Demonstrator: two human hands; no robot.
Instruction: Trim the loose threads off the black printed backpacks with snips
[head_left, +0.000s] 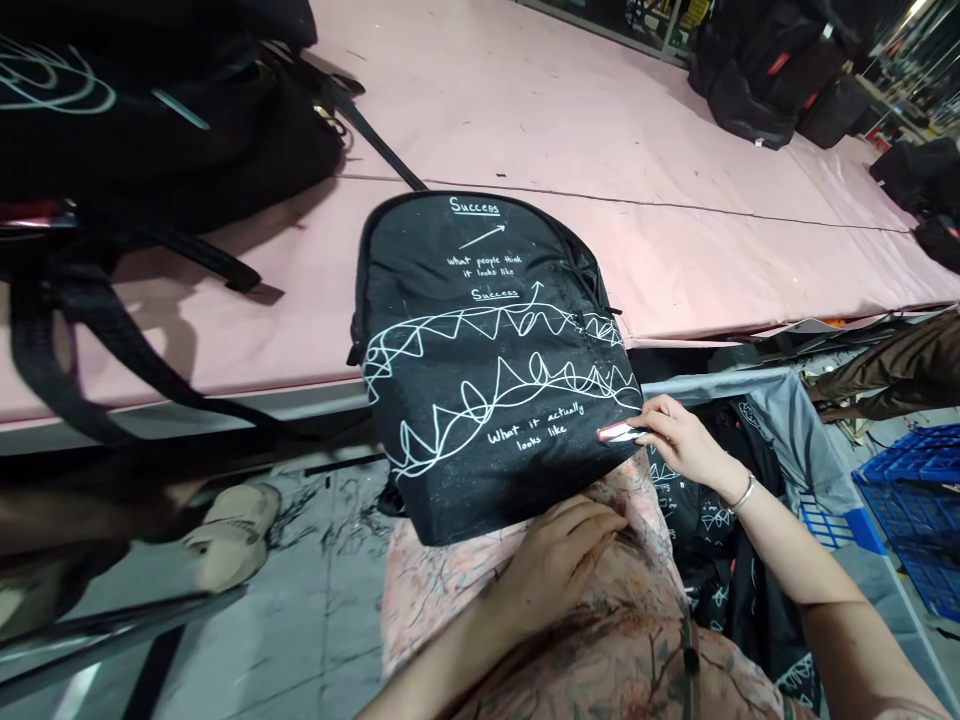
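Observation:
A black backpack (480, 370) with white printed lettering and looping lines leans on the edge of the pink-covered table, its bottom over my lap. My right hand (671, 440) is at its lower right side, thumb and fingers closed on a small pointed metal tool (624, 437) that looks like thread snips. The tool's tip lies at a red label (611, 430) on the backpack, and the fingers partly hide the tool. My left hand (574, 540) lies flat below the backpack's bottom edge, over the floral cloth on my lap, fingers stretched out and holding nothing.
More black bags lie on the pink table (480, 110), with a large one (187, 130) at left. Beside my right arm, a grey-lined bin (765, 400) holds several printed black pieces. Blue crates (911, 510) stand at far right. Another person's sandalled foot (236, 535) is at left.

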